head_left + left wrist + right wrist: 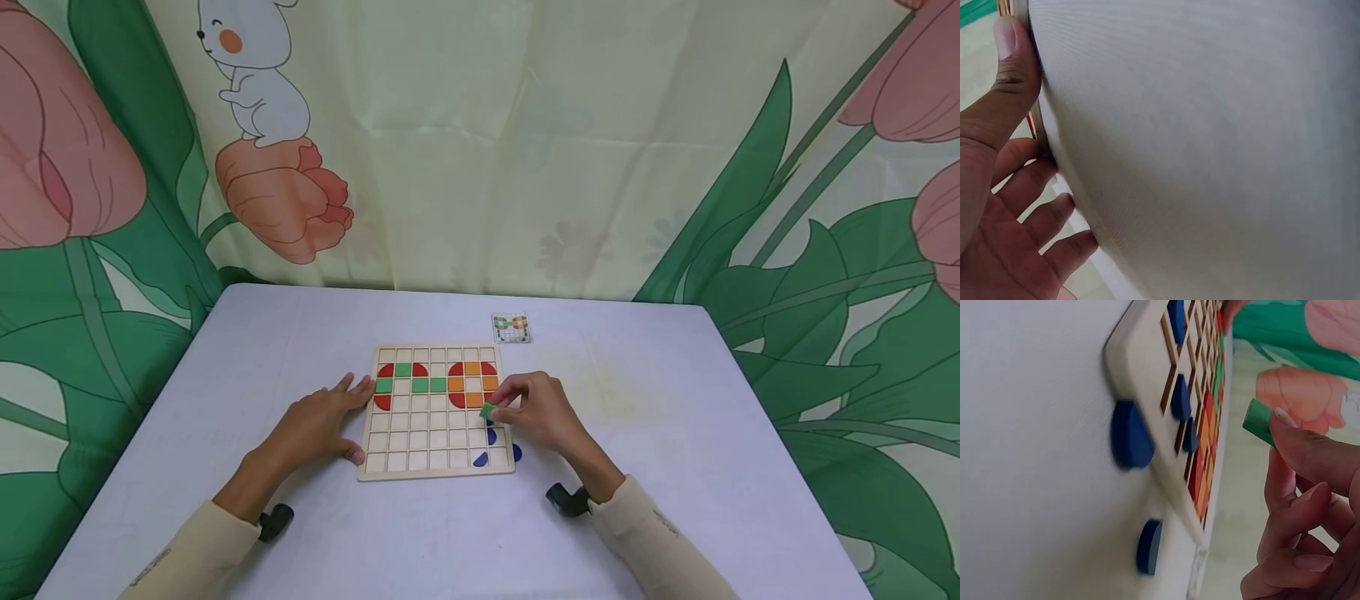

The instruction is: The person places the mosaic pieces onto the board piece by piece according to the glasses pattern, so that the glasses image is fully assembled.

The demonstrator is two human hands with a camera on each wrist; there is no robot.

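A wooden grid board (429,439) lies on the table with coloured tiles in some cells. My left hand (321,421) steadies its left edge, the thumb and spread fingers touching the side. Over the board's right edge, my right hand (543,410) pinches a small green square tile (1258,420) between thumb and fingers. Blue quarter-round tiles (481,459) sit on the lower right cells. Another blue tile (1132,434) is at the board's right edge, and one more blue tile (1149,547) lies on the tabletop beside it.
Behind the board's right corner lies a small pattern card (512,327). Red, green and orange tiles (472,368) form patterns in the upper rows. A white cloth covers the table (637,367), and a printed curtain (480,150) hangs behind it.
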